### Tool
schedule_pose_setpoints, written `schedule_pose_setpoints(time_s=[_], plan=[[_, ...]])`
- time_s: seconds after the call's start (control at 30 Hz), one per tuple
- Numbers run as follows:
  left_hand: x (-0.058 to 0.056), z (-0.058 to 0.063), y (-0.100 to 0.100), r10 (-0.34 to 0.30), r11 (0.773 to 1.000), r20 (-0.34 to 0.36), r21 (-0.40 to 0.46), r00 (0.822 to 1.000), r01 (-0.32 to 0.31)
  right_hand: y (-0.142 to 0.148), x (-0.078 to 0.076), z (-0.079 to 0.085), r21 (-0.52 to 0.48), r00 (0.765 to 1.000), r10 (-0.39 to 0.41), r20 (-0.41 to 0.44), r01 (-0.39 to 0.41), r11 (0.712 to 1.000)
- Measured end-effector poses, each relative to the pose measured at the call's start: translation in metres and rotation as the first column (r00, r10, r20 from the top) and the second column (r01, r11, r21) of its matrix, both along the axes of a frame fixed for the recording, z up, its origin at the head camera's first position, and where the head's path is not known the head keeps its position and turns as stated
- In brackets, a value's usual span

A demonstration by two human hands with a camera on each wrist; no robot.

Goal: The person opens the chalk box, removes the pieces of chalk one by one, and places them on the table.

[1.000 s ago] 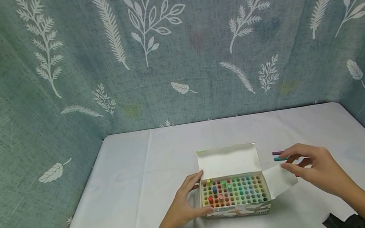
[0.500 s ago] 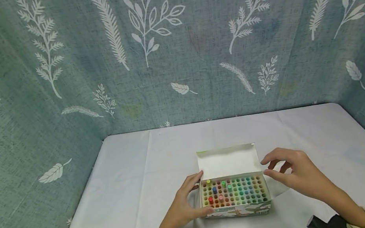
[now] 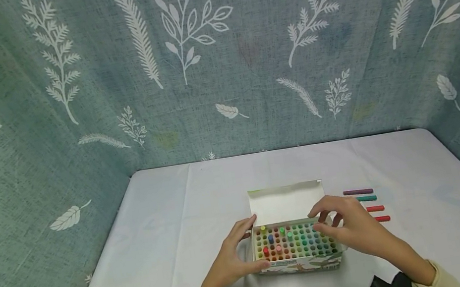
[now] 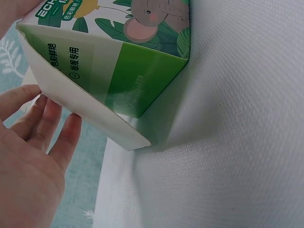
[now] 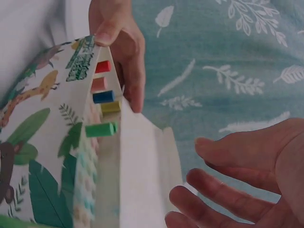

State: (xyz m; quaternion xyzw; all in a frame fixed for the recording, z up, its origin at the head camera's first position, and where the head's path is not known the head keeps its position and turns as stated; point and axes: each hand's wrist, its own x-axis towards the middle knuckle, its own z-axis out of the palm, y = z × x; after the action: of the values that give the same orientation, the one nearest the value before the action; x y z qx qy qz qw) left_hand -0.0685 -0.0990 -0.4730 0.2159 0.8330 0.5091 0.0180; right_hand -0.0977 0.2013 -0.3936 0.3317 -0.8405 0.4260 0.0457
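Observation:
A printed box of chalk [image 3: 303,266] stands on the table with its white lid [image 3: 286,203] up, showing rows of holes. My left hand [image 3: 229,254] grips its left end, thumb at the front corner; in the left wrist view, the fingertips touch a side flap [image 4: 90,109]. Over the right part of the holes hovers my right hand [image 3: 350,219], fingers bent and thumb apart, nothing visible between them. Sticking up from the left half are red [image 5: 103,66], pink [image 5: 99,84], blue [image 5: 103,97] and yellow [image 5: 112,106] chalks, plus two green chalks [image 3: 282,231].
Right of the box lie a purple chalk [image 3: 357,192], a teal chalk [image 3: 369,198] and two red chalks [image 3: 377,208], partly behind my right hand. White cloth [image 3: 158,235] covers the table. Leaf-patterned curtain [image 3: 244,61] hangs behind and at both sides.
My right hand has moved left, from beside the right flap to over the box's right holes. The chalks on the table are more exposed. My left hand has stayed put.

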Motion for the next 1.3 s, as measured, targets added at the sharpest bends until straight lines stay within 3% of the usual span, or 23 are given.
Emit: schedule_pose_setpoints(time_s=[0.3,0.53,0.7,1.07,1.3], plan=[[0.000,0.000,0.000,0.009,1.000,0.009,-0.004,1.000,-0.009,-0.026,-0.003,-0.017,0.074,0.997,0.044,0.061,-0.049,0.996],[0.000,0.001,0.001,0.007,1.000,0.021,0.014,1.000,-0.007,-0.045,-0.005,-0.034,0.169,0.998,0.054,0.032,-0.059,0.984],[0.000,0.002,0.003,0.009,1.000,0.022,0.009,1.000,-0.009,-0.051,-0.007,-0.041,0.183,0.998,0.060,0.010,-0.061,0.981],[0.000,0.004,0.001,0.031,0.999,0.030,0.011,0.999,-0.031,-0.057,-0.013,-0.040,0.121,0.992,0.120,0.036,-0.124,0.985],[-0.001,0.001,0.004,0.030,1.000,0.048,0.008,0.998,-0.030,-0.053,-0.017,-0.027,0.110,0.988,0.152,-0.035,-0.147,0.983]])
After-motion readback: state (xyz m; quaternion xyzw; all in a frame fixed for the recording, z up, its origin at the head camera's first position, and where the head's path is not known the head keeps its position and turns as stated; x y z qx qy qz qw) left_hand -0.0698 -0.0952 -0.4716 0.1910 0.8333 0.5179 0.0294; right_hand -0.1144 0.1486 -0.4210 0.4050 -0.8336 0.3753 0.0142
